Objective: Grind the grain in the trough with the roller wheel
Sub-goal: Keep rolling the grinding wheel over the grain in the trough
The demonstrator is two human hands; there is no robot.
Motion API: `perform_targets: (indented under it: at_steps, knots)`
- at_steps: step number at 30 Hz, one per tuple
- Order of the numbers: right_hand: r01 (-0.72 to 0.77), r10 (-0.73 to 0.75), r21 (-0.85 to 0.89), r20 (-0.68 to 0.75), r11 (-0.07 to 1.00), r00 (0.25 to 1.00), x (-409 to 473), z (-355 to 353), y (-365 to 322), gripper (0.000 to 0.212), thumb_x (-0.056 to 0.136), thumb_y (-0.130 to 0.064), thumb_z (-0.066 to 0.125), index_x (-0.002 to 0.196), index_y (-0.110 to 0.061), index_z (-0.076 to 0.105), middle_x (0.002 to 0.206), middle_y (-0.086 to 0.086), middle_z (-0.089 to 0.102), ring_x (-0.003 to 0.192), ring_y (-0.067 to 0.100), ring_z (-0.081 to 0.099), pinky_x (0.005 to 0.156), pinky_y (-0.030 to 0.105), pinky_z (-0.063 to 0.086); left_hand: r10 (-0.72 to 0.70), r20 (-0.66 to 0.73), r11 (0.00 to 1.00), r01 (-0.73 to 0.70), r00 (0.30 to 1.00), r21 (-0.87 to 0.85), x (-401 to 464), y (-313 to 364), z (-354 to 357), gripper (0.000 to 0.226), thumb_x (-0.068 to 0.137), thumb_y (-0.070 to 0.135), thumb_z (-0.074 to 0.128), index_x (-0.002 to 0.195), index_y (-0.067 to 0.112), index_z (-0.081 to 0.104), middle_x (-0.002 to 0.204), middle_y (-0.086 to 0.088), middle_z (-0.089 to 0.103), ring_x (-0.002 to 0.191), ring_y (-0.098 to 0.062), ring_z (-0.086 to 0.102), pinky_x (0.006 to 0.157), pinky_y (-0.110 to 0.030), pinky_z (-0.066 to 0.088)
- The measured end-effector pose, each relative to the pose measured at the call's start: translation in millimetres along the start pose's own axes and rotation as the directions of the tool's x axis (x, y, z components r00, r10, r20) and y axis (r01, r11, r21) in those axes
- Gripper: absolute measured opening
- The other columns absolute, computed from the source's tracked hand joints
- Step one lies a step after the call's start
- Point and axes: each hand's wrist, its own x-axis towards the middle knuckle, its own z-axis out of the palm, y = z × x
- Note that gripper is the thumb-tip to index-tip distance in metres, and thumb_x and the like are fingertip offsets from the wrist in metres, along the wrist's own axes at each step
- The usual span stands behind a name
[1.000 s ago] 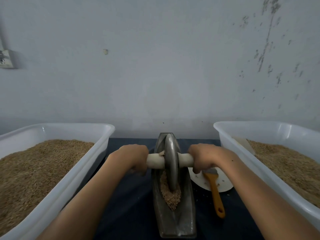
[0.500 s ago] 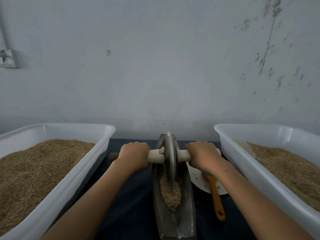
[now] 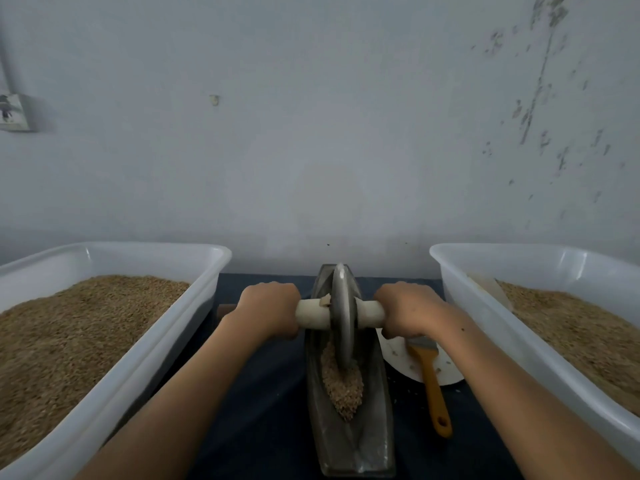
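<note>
A narrow grey metal trough point(image 3: 375, 441) lies lengthwise in front of me on the dark cloth. A heap of tan grain point(image 3: 341, 386) fills its middle. The grey roller wheel point(image 3: 343, 317) stands upright in the trough's far half, its lower edge in the grain. A pale wooden axle point(image 3: 313, 314) runs through the wheel. My left hand point(image 3: 268, 311) grips the axle left of the wheel, and my right hand point(image 3: 408, 311) grips it on the right.
Two large white plastic tubs full of grain flank the trough, one on the left point(image 3: 145, 355) and one on the right point(image 3: 498, 337). A white plate point(image 3: 401, 358) with an orange-handled brush point(image 3: 433, 382) lies right of the trough. A grey wall stands close behind.
Both hands have pushed the wheel away from me, from the middle of the trough toward its far end, leaving more of the grain heap uncovered.
</note>
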Motion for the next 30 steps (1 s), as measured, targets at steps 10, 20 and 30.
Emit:
perform_targets:
  at_steps: [10, 20, 30]
  knots:
    - [0.036, -0.036, 0.010, 0.032, 0.999, 0.999, -1, 0, 3, 0.032, 0.081, -0.021, 0.067, 0.112, -0.017, 0.060, 0.092, 0.000, 0.061, 0.081, 0.018, 0.059, 0.059, 0.026, 0.038, 0.021, 0.149, 0.999, -0.014, 0.989, -0.047, -3, -1, -5, 0.042, 0.077, 0.028, 0.072, 0.113, 0.016, 0.056, 0.101, -0.002, 0.064, 0.082, -0.016, 0.057, 0.070, -0.028, 0.042]
    - [0.007, -0.007, 0.017, 0.006, 1.000, 1.000, 2, 1, 1, 0.031, 0.082, -0.023, 0.067, 0.112, -0.017, 0.059, 0.089, 0.000, 0.060, 0.076, 0.016, 0.055, 0.058, 0.025, 0.037, -0.019, -0.021, 0.999, 0.020, 1.000, 0.042, -1, 2, 0, 0.033, 0.080, 0.029, 0.066, 0.109, 0.018, 0.056, 0.094, 0.000, 0.060, 0.081, -0.017, 0.054, 0.068, -0.030, 0.038]
    - [0.018, -0.020, 0.024, 0.069, 1.000, 0.997, -2, -1, 2, 0.033, 0.082, -0.020, 0.068, 0.113, -0.015, 0.059, 0.095, 0.002, 0.062, 0.082, 0.018, 0.059, 0.062, 0.027, 0.041, 0.030, 0.062, 0.999, -0.031, 0.998, 0.014, -3, -1, -2, 0.042, 0.078, 0.031, 0.070, 0.115, 0.018, 0.056, 0.106, -0.002, 0.064, 0.093, -0.019, 0.060, 0.072, -0.030, 0.041]
